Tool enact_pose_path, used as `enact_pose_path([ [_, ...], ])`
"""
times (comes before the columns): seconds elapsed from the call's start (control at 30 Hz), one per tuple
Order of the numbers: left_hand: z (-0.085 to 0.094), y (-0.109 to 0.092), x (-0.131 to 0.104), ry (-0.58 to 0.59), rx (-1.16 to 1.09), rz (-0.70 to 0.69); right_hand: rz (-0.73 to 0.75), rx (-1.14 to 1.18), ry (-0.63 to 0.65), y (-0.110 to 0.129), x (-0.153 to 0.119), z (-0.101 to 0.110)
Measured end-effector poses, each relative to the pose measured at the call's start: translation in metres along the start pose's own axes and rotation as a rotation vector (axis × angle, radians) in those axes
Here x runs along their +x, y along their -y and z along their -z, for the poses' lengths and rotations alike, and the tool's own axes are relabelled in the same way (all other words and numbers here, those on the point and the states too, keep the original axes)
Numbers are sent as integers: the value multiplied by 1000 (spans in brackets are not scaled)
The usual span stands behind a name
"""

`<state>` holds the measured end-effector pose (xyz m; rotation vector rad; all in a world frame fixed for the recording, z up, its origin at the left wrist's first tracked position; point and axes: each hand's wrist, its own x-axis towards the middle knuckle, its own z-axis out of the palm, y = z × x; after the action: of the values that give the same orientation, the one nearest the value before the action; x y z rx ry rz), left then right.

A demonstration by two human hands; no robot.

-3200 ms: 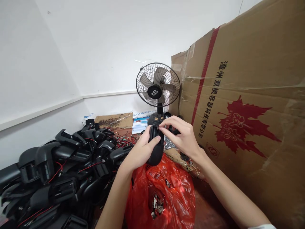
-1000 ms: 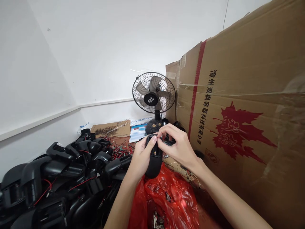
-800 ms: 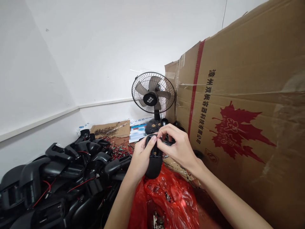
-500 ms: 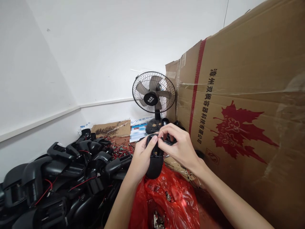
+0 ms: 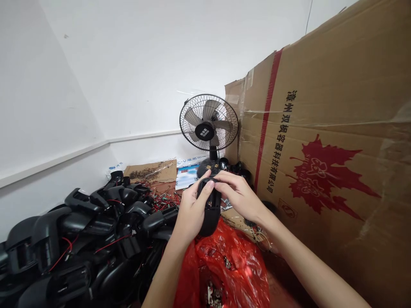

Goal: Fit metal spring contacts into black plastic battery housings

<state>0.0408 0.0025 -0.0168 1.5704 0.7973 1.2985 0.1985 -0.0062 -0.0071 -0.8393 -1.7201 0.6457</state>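
A black plastic housing with a hollow compartment facing me is held up in the middle of the view. My left hand grips its left side, thumb laid over the compartment's upper part. At its upper right edge are the fingertips of my right hand, bent and pressed together against the housing; whether they pinch a small part is hidden. Small metal bits show inside the compartment. Below the housing lies a red plastic bag, its mouth showing small metal pieces.
Many similar black housings, some with red wires, are heaped on the left. Behind them lie small red-wired parts and a cardboard sheet. A desk fan stands at the back; a large cardboard box fills the right.
My right hand's fingers have come down from a raised pinch and now lie flatter against the housing's upper right edge. The left hand still holds the housing.
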Motion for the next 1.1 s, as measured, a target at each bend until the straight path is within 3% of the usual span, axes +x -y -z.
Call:
enact_pose_path([
  [0.13,0,-3,-1,17,-14,-5,-49,135,29,0,0,-1],
  [0.63,3,0,2,35,-26,-15,56,103,-87,-3,-3,-11],
  [0.77,6,0,1,37,-57,31,71,77,-104,-8,-3,-13],
  [0.9,10,-4,-2,136,-143,148,11,135,-101,-10,-1,-12],
  [0.97,12,-6,-4,186,-86,154,-3,171,-81,-9,0,-11],
  [1.1,14,-7,-6,201,130,28,9,153,-61,-4,0,-11],
])
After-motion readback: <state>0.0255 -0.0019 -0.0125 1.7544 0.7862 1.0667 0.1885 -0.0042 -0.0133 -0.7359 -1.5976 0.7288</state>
